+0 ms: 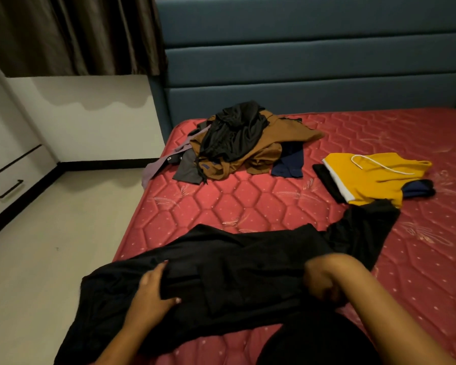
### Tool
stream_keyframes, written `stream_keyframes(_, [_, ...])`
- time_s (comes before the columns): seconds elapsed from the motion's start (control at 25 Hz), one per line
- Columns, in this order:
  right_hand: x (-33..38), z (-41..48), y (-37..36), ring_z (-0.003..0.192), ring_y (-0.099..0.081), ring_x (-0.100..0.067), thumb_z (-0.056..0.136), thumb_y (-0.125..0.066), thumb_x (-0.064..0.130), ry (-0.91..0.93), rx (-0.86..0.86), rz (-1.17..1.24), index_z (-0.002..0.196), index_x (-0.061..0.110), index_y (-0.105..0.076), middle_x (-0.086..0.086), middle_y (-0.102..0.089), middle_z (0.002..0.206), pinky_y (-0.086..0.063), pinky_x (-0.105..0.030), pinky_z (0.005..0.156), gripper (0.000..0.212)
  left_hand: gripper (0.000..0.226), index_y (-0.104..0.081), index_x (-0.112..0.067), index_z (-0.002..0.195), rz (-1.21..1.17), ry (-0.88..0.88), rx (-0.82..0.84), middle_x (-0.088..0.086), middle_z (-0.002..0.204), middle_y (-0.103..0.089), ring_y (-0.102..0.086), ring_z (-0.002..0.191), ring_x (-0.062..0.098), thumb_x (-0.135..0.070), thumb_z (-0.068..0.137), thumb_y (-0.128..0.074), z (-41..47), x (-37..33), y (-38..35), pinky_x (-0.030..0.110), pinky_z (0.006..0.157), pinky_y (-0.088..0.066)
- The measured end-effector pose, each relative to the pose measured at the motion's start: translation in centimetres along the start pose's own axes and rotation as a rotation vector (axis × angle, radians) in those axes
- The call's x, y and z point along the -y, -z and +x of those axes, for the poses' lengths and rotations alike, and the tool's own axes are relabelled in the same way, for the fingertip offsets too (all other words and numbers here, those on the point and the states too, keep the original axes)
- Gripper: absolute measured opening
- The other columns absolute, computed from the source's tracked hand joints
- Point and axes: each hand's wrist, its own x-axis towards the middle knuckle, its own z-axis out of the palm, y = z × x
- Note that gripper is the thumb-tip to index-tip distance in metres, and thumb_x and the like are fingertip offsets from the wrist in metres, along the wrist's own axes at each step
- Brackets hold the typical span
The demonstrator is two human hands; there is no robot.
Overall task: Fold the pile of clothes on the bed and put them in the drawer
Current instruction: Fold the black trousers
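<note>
Black cloth under both hands: what is it, and where does it lie?

It is one large black garment (248,264), spread crumpled across the near edge of the red quilted mattress (248,201), with one end hanging off the bed's left side.

How do the left hand's fingers stand?

The left hand (153,291) grips a fold of it. Its fingers (161,266) curl over the top of the fold and the thumb presses in from below, with cloth bunched between them.

And the right?

The right hand (324,281) is blurred. It is curled in, knuckles up, right against the same garment, but whether it clamps any cloth I cannot tell.

The other clothes?

Farther up the mattress, near the padded blue headboard (313,61), sits a loose pile of black, brown, grey and navy clothes (242,146), with one mauve piece trailing over the edge. To its right, apart from it, a folded yellow garment with a white drawstring (379,180) lies on darker folded pieces.

The drawer?

At far left, across the pale floor, are white drawer fronts with a black bar handle (0,180), closed and well apart from the bed.
</note>
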Motion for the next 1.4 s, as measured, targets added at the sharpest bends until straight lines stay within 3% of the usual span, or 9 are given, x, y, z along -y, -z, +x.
stream_keyframes(0.08, [4.5,0.3,1.6,0.076,-0.058,-0.02,0.091,-0.056,0.019,0.136,-0.112,0.04,0.115,0.007,-0.066,-0.009,-0.068,0.112,-0.051,-0.028,0.077,0.029,0.095,-0.035,-0.022,0.146,0.137,0.127,-0.083,0.013,0.146,-0.035,-0.043,0.129,0.035,-0.023,0.066,-0.085,-1.6,3.1,3.5,0.042,0.107,-0.038])
stream_keyframes(0.16, [10.5,1.2,1.3,0.104,-0.061,-0.022,0.092,-0.054,0.022,0.292,-0.136,0.082,0.127,0.012,-0.06,-0.008,-0.062,0.125,-0.046,-0.028,0.092,0.037,0.088,-0.036,-0.024,0.145,0.231,0.278,-0.171,0.014,0.145,-0.034,-0.04,0.127,0.039,-0.033,0.07,-0.082,-2.9,5.4,6.4,0.048,0.103,-0.04])
stream_keyframes(0.28, [18.1,3.2,-2.3,0.141,-0.029,-0.029,0.095,-0.05,0.035,0.394,-0.208,0.067,0.15,0.036,-0.024,-0.004,-0.023,0.158,-0.027,-0.04,0.114,0.062,0.087,-0.031,-0.03,0.144,0.079,0.437,-0.187,0.017,0.14,-0.043,-0.044,0.123,0.041,-0.042,0.072,-0.079,-3.5,8.1,8.7,0.047,0.1,-0.042])
stream_keyframes(0.44, [20.6,5.1,-5.7,0.147,0.011,-0.034,0.097,-0.04,0.05,0.26,-0.269,-0.012,0.148,0.049,0.001,0.002,0.016,0.16,-0.006,-0.06,0.114,0.065,0.065,-0.043,-0.036,0.13,-0.197,0.35,-0.055,0.017,0.121,-0.059,-0.06,0.102,0.036,-0.008,0.078,-0.071,-2.6,8.7,8.4,0.034,0.083,-0.048])
stream_keyframes(0.6, [21.9,5.2,-5.7,0.148,0.007,-0.026,0.097,-0.046,0.044,0.407,-0.316,0.105,0.151,0.041,0.0,0.003,0.009,0.161,-0.004,-0.051,0.117,0.071,0.048,-0.061,-0.033,0.086,-0.311,0.309,-0.266,0.009,0.108,-0.066,-0.061,0.094,0.029,0.013,0.071,-0.059,-0.6,10.0,11.1,0.034,0.078,-0.048])
stream_keyframes(0.8, [20.1,4.6,-1.4,0.141,-0.03,-0.013,0.096,-0.055,0.024,0.608,-0.394,0.365,0.149,0.021,-0.033,-0.002,-0.034,0.154,-0.018,-0.015,0.11,0.057,0.053,-0.042,-0.039,0.132,0.241,0.442,-0.094,0.007,0.153,-0.023,-0.032,0.13,0.033,-0.014,0.086,-0.053,-1.2,9.4,10.6,0.048,0.104,-0.035])
stream_keyframes(0.96, [9.3,7.1,3.1,0.127,-0.05,-0.019,0.094,-0.052,0.016,0.316,-0.498,0.353,0.135,0.025,-0.053,-0.003,-0.052,0.141,-0.035,-0.026,0.105,0.042,0.052,-0.046,-0.034,0.134,0.415,0.034,-0.219,0.001,0.153,-0.025,-0.029,0.135,0.026,-0.018,0.086,-0.058,-1.7,4.2,7.1,0.046,0.106,-0.035])
stream_keyframes(1.12, [-0.4,9.7,2.5,0.135,-0.04,-0.027,0.092,-0.053,0.033,-0.144,-0.453,0.318,0.145,0.036,-0.037,-0.009,-0.038,0.15,-0.032,-0.038,0.111,0.055,0.032,-0.064,-0.023,0.116,0.258,-0.324,-0.177,-0.004,0.131,-0.055,-0.049,0.12,0.024,-0.015,0.085,-0.063,1.2,-2.2,3.4,0.039,0.092,-0.047])
stream_keyframes(1.4, [-2.7,11.8,1.1,0.128,-0.05,-0.022,0.083,-0.071,0.02,-0.059,-0.472,0.696,0.139,0.025,-0.048,-0.005,-0.05,0.143,-0.039,-0.032,0.107,0.06,0.035,-0.055,-0.028,0.127,0.362,-0.482,0.08,-0.008,0.131,-0.053,-0.042,0.124,0.018,-0.021,0.093,-0.053,11.0,-12.0,-6.4,0.038,0.097,-0.043])
